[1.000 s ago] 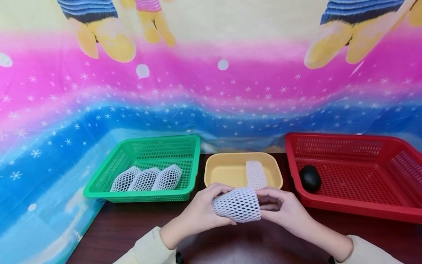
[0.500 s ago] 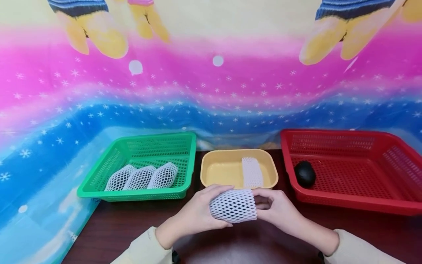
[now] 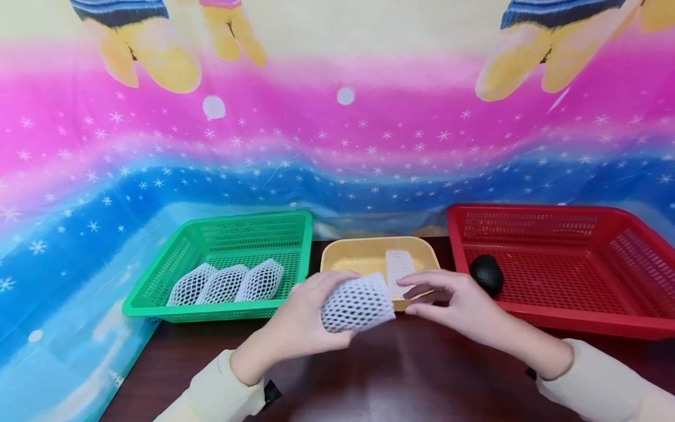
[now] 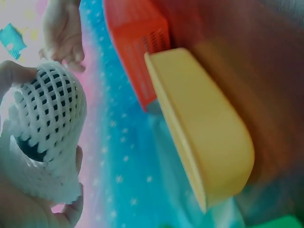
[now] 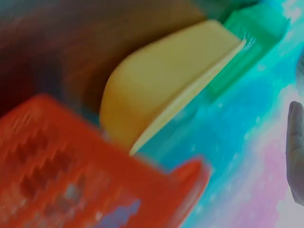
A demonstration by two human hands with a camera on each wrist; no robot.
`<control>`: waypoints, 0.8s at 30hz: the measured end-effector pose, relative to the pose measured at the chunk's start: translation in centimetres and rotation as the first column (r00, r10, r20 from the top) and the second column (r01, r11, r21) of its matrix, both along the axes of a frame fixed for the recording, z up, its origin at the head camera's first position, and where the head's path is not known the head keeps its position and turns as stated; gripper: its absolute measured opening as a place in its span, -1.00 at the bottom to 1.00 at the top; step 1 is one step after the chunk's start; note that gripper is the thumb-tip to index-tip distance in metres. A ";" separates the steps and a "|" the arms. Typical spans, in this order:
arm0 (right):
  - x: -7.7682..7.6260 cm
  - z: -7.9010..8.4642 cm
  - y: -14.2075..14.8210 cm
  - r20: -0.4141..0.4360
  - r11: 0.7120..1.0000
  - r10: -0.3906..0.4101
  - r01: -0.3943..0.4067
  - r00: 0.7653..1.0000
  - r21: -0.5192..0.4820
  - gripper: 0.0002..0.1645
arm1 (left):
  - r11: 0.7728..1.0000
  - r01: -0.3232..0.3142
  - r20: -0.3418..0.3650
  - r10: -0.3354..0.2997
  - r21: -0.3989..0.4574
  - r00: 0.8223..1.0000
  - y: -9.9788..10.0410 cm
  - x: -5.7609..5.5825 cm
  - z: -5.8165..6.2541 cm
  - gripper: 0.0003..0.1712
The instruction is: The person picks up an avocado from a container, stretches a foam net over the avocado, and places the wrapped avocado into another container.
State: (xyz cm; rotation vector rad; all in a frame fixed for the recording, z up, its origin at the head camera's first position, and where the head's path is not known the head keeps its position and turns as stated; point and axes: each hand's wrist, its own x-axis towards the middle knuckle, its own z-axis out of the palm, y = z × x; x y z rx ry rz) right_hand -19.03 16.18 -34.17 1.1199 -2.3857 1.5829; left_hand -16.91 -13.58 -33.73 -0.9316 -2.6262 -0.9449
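Note:
In the head view my left hand (image 3: 303, 313) grips a white foam fruit net (image 3: 358, 302) with a dark, avocado-like fruit inside it. The net lies nearly level above the table, its loose end toward the right. Dark surface shows through the mesh in the left wrist view, where fingers wrap the foam net (image 4: 52, 102). Just off that loose end, my right hand (image 3: 461, 302) holds nothing, its fingers loosely bent and spread from the thumb. A flat, unfilled foam net (image 3: 399, 266) lies in the yellow tub (image 3: 348, 249), partly behind the right fingertips.
On the left, a green basket (image 3: 218, 313) holds three netted dark fruits (image 3: 224, 284) side by side. To the right stands a red basket (image 3: 580, 322) with one bare black oval fruit (image 3: 486, 274) by its near left corner. A printed cloth (image 3: 316, 117) hangs behind.
The right hand has let go of the net's end and moved right, toward the red basket. The left hand has shifted slightly left and up with the netted fruit, tilting it.

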 end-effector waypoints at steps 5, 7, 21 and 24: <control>-1.2 1.3 2.9 -0.054 0.986 -0.152 0.156 0.987 0.067 -0.56 | 0.984 -0.106 0.100 0.093 0.141 0.991 -1.7 -0.2 1.4 -0.09; -1.8 1.7 4.4 -0.043 0.971 -0.206 0.210 0.978 0.116 -0.54 | 0.970 -0.154 0.149 0.126 0.190 0.981 -2.4 -0.3 1.9 -0.10; -6.4 0.6 12.0 0.052 0.818 -0.401 0.332 0.915 0.470 -0.31 | 0.848 -0.494 0.243 0.447 0.192 0.861 -7.0 -3.9 1.8 0.02; -7.3 -0.3 12.8 0.031 0.761 -0.391 0.304 0.920 0.573 -0.22 | 0.840 -0.534 0.227 0.504 0.096 0.833 -8.0 -4.9 1.1 0.06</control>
